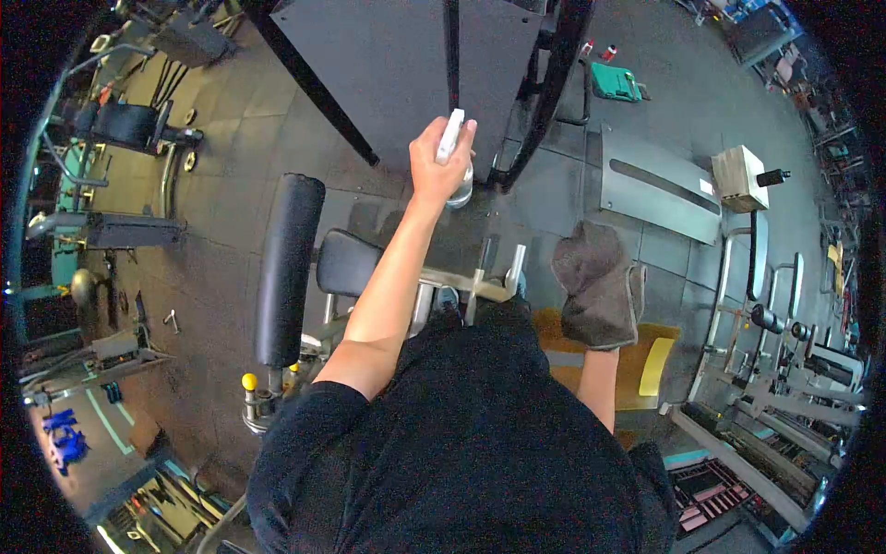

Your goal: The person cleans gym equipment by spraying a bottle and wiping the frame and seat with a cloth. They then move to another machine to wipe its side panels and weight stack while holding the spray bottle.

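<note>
My left hand [441,166] reaches forward, closed around a spray bottle [460,192] with a white trigger head and a clear body. The bottle is over the floor, just short of the large dark grey panel [397,65] between black metal bars. Out to the right, a brown-grey towel [595,286] wraps my right hand; only the forearm [598,388] shows below it, and the fingers are hidden under the cloth. Between my arms is a bench machine with a black padded seat [346,263] and metal handles [515,272].
Close by my left arm stands a tall black pad [291,268]. A yellow knob [249,381] sits lower left. To the right are a flat grey metal plate [655,189], a white box [738,175] and weight machines [784,369]. A green case [616,83] lies on the floor farther off.
</note>
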`<state>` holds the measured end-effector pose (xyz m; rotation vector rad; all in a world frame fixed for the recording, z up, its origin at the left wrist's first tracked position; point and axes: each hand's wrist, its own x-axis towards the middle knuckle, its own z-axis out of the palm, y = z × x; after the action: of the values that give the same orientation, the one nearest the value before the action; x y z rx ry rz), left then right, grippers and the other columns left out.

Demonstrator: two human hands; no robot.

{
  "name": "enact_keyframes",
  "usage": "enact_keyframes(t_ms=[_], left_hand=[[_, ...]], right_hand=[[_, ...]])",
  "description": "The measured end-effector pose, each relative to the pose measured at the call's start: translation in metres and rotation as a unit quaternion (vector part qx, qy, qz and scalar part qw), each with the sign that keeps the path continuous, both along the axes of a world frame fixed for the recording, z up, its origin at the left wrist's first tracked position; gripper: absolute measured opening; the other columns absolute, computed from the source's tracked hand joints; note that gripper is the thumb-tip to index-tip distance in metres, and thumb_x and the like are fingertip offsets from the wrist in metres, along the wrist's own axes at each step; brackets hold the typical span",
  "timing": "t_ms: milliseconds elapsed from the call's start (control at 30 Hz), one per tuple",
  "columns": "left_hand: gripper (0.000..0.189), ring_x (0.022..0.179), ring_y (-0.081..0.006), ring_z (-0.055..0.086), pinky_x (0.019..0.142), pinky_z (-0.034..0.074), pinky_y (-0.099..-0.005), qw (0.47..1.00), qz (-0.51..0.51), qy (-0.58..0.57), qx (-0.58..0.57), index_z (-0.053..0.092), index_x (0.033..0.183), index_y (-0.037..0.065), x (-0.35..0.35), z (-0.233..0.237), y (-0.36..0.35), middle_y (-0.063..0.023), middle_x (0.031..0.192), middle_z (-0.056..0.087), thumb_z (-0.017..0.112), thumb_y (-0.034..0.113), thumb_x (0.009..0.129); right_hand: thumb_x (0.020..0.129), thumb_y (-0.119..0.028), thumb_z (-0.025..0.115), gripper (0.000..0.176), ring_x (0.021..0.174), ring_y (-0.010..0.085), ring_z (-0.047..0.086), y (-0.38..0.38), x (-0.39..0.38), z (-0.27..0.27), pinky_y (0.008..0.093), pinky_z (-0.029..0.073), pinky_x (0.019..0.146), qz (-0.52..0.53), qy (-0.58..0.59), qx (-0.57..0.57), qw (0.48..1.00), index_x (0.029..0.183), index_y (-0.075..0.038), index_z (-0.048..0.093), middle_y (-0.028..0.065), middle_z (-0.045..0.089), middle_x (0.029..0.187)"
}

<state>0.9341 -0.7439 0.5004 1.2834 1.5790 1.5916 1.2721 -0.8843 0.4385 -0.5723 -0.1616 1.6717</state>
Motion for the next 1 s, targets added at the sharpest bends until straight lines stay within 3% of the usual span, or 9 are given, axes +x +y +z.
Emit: enact_keyframes(t_ms=[300,367,500,567,900,1000], left_hand=[[0.033,0.057,-0.0132,0.067,0.053,0.054,-0.0293,0.999,0.037,0.024,-0.024,0.063,0.082,-0.001,0.010,-0.021,0.021,-0.0063,0.070,0.067,0.076,0.026,0.095],[0.035,0.057,-0.0145,0.068,0.052,0.054,-0.0306,0.990,0.092,0.098,-0.032,0.063,0.081,-0.002,0.009,-0.038,0.037,-0.0078,0.070,0.067,0.076,0.028,0.095],[0.036,0.058,-0.0151,0.069,0.052,0.055,-0.0316,0.988,0.090,0.122,-0.029,0.062,0.081,-0.002,0.012,-0.050,0.047,-0.0090,0.069,0.068,0.076,0.029,0.095],[0.037,0.052,-0.0260,0.057,0.054,0.044,-0.0398,0.991,0.102,0.087,-0.008,0.058,0.072,0.001,0.017,-0.056,0.045,-0.0161,0.060,0.059,0.076,0.028,0.090],[0.038,0.055,-0.0305,0.063,0.055,0.046,-0.0411,0.988,0.058,0.064,-0.129,0.060,0.073,-0.001,0.015,-0.129,-0.005,-0.0200,0.063,0.062,0.076,0.029,0.090],[0.037,0.060,-0.0378,0.065,0.057,0.048,-0.0427,0.986,0.061,0.082,-0.133,0.061,0.075,-0.001,0.013,-0.148,-0.012,-0.0224,0.067,0.064,0.076,0.028,0.090]], right_hand=[[0.099,-0.049,0.061,0.058,0.122,0.0294,0.056,-0.016,0.044,0.005,0.0501,0.042,0.109,-0.026,-0.024,0.012,0.999,0.139,-0.008,0.052,0.0103,0.058,0.133],[0.099,-0.049,0.061,0.058,0.122,0.0293,0.056,-0.009,0.057,0.008,0.0501,0.042,0.109,-0.029,-0.030,0.017,0.999,0.138,-0.008,0.052,0.0102,0.058,0.132],[0.099,-0.049,0.062,0.058,0.122,0.0293,0.057,0.003,0.075,0.010,0.0501,0.042,0.108,-0.032,-0.038,0.022,0.998,0.138,-0.008,0.053,0.0102,0.059,0.132],[0.099,-0.049,0.062,0.058,0.121,0.0293,0.057,0.006,0.081,0.008,0.0502,0.042,0.108,-0.033,-0.044,0.020,0.998,0.138,-0.008,0.053,0.0102,0.059,0.132],[0.098,-0.049,0.063,0.058,0.120,0.0293,0.057,-0.029,0.087,-0.016,0.0503,0.043,0.107,-0.054,-0.081,-0.053,0.994,0.137,-0.008,0.053,0.0100,0.059,0.130],[0.098,-0.049,0.064,0.058,0.120,0.0293,0.057,-0.040,0.084,-0.027,0.0504,0.043,0.107,-0.056,-0.096,-0.078,0.991,0.137,-0.007,0.053,0.0100,0.060,0.130]])
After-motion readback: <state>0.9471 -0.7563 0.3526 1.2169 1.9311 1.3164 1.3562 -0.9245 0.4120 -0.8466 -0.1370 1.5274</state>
